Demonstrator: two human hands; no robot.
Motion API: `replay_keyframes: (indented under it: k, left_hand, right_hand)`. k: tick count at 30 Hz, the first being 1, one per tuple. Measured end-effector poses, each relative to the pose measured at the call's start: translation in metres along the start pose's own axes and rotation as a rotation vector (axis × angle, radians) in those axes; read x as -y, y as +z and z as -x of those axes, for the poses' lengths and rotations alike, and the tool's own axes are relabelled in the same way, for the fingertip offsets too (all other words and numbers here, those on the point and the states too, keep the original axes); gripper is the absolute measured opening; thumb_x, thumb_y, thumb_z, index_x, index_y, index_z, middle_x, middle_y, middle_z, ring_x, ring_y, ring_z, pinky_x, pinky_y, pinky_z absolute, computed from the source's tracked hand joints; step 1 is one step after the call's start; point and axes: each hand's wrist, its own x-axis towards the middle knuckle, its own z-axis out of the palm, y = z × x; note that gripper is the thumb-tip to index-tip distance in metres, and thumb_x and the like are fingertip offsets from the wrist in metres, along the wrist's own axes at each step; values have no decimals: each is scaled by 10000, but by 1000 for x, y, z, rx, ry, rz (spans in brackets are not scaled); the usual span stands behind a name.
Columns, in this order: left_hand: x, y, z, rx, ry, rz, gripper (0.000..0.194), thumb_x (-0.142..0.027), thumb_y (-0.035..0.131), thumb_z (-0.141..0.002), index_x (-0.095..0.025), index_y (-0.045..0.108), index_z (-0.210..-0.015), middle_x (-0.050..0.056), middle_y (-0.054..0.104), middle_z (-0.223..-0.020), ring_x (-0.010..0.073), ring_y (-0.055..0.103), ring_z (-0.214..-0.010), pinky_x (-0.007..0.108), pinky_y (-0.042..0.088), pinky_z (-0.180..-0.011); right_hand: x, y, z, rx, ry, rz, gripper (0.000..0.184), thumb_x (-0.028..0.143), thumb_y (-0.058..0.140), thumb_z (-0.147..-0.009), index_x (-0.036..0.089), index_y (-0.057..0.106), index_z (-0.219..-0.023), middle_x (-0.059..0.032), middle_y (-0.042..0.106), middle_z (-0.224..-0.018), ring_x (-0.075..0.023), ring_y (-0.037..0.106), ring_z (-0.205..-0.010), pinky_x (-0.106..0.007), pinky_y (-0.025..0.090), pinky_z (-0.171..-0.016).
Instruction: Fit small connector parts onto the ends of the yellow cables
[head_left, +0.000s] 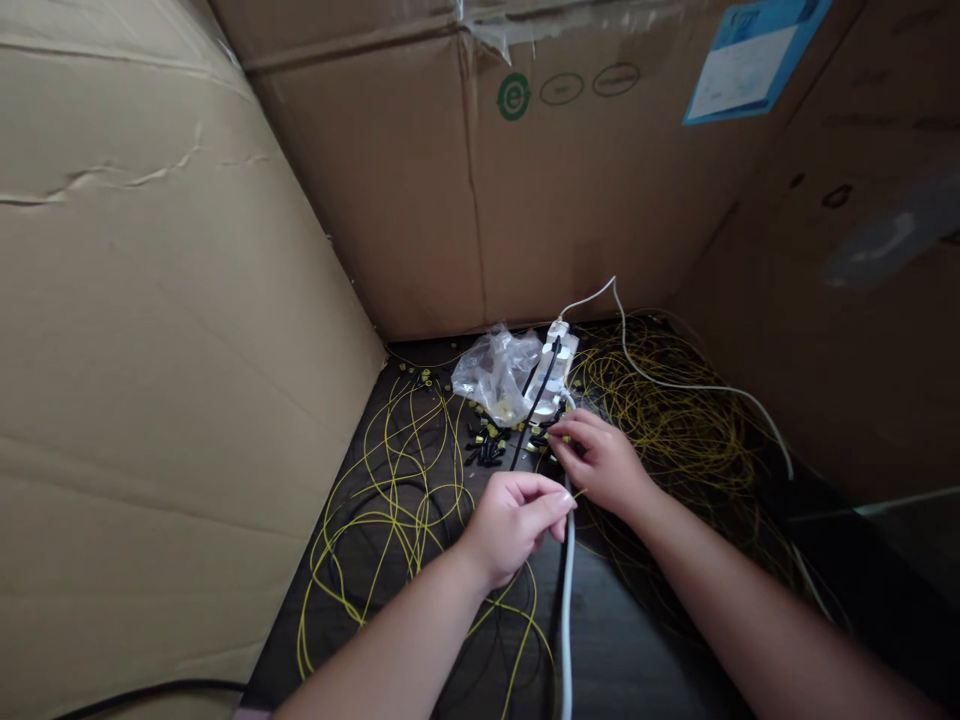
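Note:
My left hand [517,520] is closed in a pinch, and a short end of thin yellow cable [582,492] sticks out past its fingertips. My right hand [600,458] is just beyond it, thumb and fingers drawn together at the edge of a pile of small black parts [489,446] and yellow bits. Whatever lies between the right fingertips is too small to make out. A white power strip [551,370] with plugs in it stands behind the right hand. Beside the strip lies a crumpled clear plastic bag [496,375].
Loops of yellow cable [390,515] spread on the dark surface at left; a larger tangle [675,410] lies at right. A white cord [568,620] runs toward me between my arms. Cardboard walls [360,170] enclose the left, back and right.

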Motion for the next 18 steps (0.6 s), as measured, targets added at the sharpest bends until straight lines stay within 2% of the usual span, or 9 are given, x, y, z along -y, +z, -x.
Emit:
replay_keyframes:
  k: [6,11,15,18]
  left_hand:
    - [1,-1,1,69,-31,-11,210,-314,611,-720,-106,638,-706,0,518,-511,30,285,-368,211,127,-366]
    - [0,-1,2,95,-58,0,201,-299,608,-723,-99,626,-700,-3,517,-508,29,281,-367,211,124,-367]
    - [-1,0,3,97,-56,-32,202,-292,599,-731,-97,623,-685,-3,515,-507,26,284,-373,206,138,-374]
    - [0,-1,1,78,-62,-38,188,-288,603,-726,-103,626,-705,-4,522,-512,27,290,-370,203,140,-368]
  right_hand:
    - [0,2,1,35,25,126,175,259,500,-816,176,653,-833,-67,593,-854,-139,557,-724,-235,424,-638]
    - [9,5,-2,34,125,336,275,344,425,-863,199,655,-821,-33,592,-810,-112,545,-680,-215,362,-582]
    - [15,6,-4,110,188,523,299,381,408,-861,230,654,-783,-9,596,-833,-105,538,-657,-227,290,-523]
    - [17,7,-4,166,185,558,281,371,403,-857,249,652,-821,-2,598,-899,-104,543,-670,-229,270,-516]
